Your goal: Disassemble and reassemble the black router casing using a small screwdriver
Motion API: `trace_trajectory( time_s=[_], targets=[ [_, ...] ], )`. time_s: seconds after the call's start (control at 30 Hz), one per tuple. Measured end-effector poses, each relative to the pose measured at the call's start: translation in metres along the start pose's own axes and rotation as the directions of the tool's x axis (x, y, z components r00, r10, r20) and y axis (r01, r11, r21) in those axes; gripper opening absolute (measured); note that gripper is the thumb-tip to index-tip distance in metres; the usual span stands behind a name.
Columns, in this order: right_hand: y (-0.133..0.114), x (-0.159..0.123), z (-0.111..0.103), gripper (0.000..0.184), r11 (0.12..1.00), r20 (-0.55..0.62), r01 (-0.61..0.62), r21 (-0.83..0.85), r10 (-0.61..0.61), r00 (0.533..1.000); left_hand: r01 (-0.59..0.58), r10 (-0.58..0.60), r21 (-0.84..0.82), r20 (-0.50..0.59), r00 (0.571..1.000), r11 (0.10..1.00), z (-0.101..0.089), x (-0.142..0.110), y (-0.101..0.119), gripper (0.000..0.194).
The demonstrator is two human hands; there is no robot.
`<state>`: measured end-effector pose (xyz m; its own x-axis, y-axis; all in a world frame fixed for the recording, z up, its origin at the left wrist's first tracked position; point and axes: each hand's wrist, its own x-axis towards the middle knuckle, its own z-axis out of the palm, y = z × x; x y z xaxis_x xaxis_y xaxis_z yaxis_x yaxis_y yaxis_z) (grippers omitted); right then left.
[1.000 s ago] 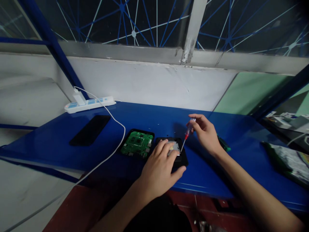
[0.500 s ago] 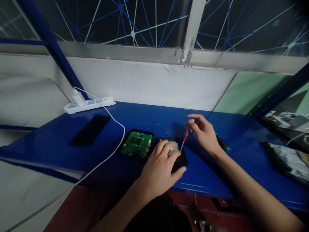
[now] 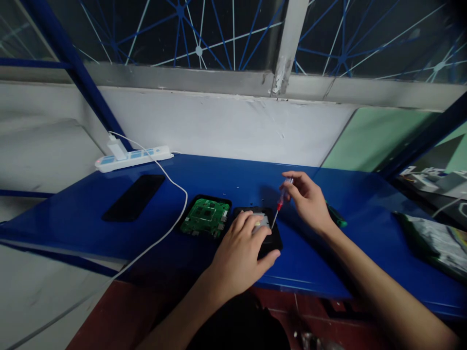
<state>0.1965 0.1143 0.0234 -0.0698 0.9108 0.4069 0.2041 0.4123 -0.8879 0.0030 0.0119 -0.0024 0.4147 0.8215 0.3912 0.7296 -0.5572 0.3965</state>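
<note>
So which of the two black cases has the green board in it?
The left case, nearer the white cable. The right case, partly under the left hand, has a silvery part instead.

Black case (image 3: 276, 240) — red-collared screwdriver (image 3: 280, 205) — green circuit board (image 3: 204, 216).

no text, brand or number can be read. the pale markings on the green circuit board (image 3: 204, 217) are too small to make out; the yellow patch (image 3: 257, 223) on the silver metal plate (image 3: 264, 221) and the power strip's (image 3: 140, 156) blue panels show nothing legible; the shiny packet (image 3: 432, 243) is blurred.
</note>
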Motion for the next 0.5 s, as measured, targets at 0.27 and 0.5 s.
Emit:
trace_trajectory(
  time_s=[0.27, 0.5],
  targets=[
    [0.0, -0.0025, 0.0013, 0.027, 0.999, -0.003, 0.018, -0.037, -0.019, 1.0, -0.004, 0.003, 0.019, 0.015, 1.0, 1.0, -0.002, -0.0005, 0.0009, 0.028],
    [-0.0025, -0.0036, 0.0023, 0.027, 0.998, -0.011, 0.03, -0.058, -0.031, 0.999, 0.002, -0.002, 0.015, 0.021, 1.0, 1.0, 0.0002, -0.0007, 0.0006, 0.029]
  ],
)
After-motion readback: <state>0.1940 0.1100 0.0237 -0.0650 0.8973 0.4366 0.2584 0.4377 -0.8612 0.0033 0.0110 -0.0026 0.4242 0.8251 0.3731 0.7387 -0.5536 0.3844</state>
